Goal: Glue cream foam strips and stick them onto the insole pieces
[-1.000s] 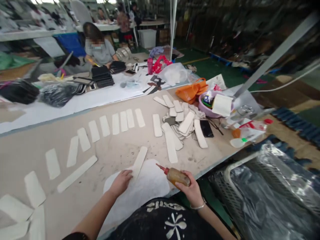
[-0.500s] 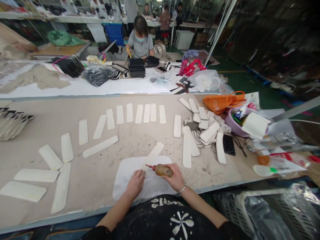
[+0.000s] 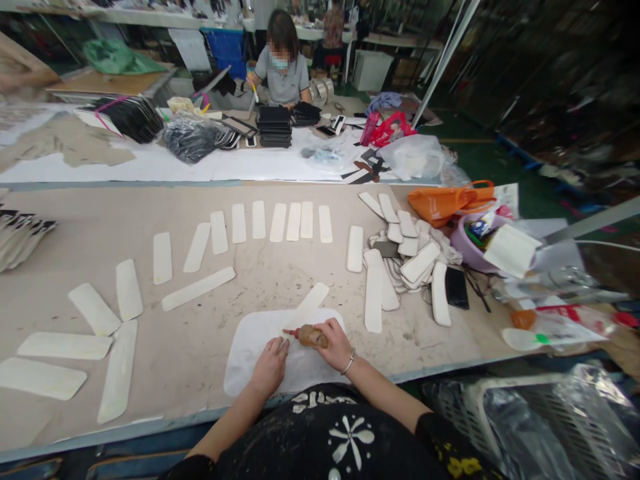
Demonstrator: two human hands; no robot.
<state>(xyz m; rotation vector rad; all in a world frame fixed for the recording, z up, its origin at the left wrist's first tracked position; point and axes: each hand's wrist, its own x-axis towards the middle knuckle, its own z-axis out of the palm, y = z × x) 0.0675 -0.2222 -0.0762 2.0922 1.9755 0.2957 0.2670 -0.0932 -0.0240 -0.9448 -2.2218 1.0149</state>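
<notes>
My right hand (image 3: pixel 334 341) is wrapped round a brown glue bottle (image 3: pixel 314 337) with a red nozzle, tipped on its side. The nozzle points left, over the near part of a white strip (image 3: pixel 311 301) with rounded ends. This strip lies slantwise on a white sheet (image 3: pixel 245 340) with rounded corners, its far end reaching past the sheet's edge. My left hand (image 3: pixel 270 363) is closed at the strip's near end, fingertips just below the nozzle. Whether the nozzle touches the strip I cannot tell.
Several similar white strips (image 3: pixel 162 257) lie in an arc to the left and far side. At right are a pile of pale padded pieces (image 3: pixel 420 263), a black phone (image 3: pixel 457 288), a purple basin (image 3: pixel 465 250) and an orange bag (image 3: pixel 445 205). A co-worker (image 3: pixel 283 70) sits across the tables.
My right hand has moved the glue bottle left and slightly up, bringing its nozzle close to my left fingertips. My left hand stays at the strip's near end. The view has tilted slightly.
</notes>
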